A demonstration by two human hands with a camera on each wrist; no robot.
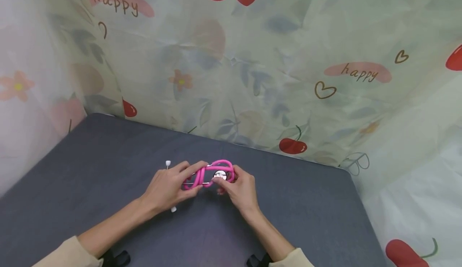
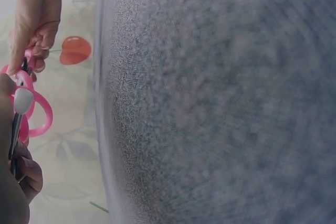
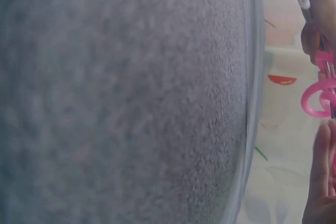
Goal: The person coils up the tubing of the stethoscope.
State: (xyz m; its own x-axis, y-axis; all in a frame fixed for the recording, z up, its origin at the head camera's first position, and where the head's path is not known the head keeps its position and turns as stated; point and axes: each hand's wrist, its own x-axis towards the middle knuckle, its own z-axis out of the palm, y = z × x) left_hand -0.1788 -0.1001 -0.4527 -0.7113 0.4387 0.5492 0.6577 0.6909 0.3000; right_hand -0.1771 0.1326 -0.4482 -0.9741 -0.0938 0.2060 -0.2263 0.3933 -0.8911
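Observation:
A stethoscope with bright pink tubing [image 1: 202, 175] is coiled into a bundle and held between both hands over the dark table. My left hand [image 1: 169, 185] grips the bundle's left end, thumb below and fingers above. Two metal ear tubes with white eartips [image 1: 168, 163] stick out past this hand, one above and one below. At the right end my right hand [image 1: 241, 187] pinches the coil beside the round silver chest piece [image 1: 219, 174], thumb at its lower edge. In the left wrist view a white eartip [image 2: 23, 100] shows close up, with pink loops [image 2: 42, 114] behind it.
The dark grey table [image 1: 306, 203] spreads under both hands. A patterned curtain [image 1: 231, 78] with cherries, flowers and lettering hangs along its back edge and down the sides. A thin looped outline [image 1: 355, 163] shows at the table's back right corner.

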